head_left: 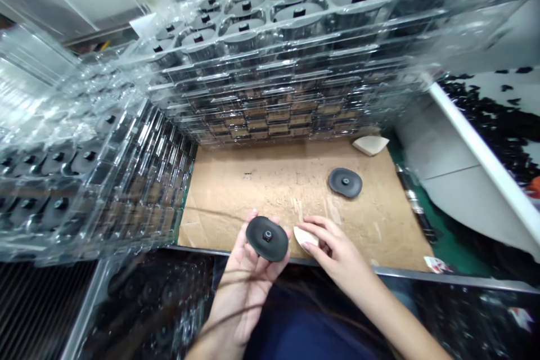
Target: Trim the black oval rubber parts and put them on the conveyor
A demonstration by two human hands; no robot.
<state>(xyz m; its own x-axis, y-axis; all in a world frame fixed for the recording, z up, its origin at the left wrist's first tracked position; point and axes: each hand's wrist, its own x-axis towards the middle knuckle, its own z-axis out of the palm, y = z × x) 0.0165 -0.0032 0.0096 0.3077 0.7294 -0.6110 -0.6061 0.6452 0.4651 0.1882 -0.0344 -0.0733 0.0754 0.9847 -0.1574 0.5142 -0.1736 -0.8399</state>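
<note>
My left hand holds a black oval plastic part face up, with the fingers around its edge and underneath. At the part's centre is a small raised stub with a hole. Close to its right, my right hand pinches a small cream-white pad, perhaps a sponge or cloth; its material is hard to tell. The pad is beside the part's right edge, and whether they touch I cannot tell. A second black oval part lies on the cardboard, up and right of my right hand.
Tall stacks of clear plastic trays holding black parts stand behind the cardboard, with more trays at left. Another cream-white pad lies at the back right. At right, a white bin stands beside many small black pieces.
</note>
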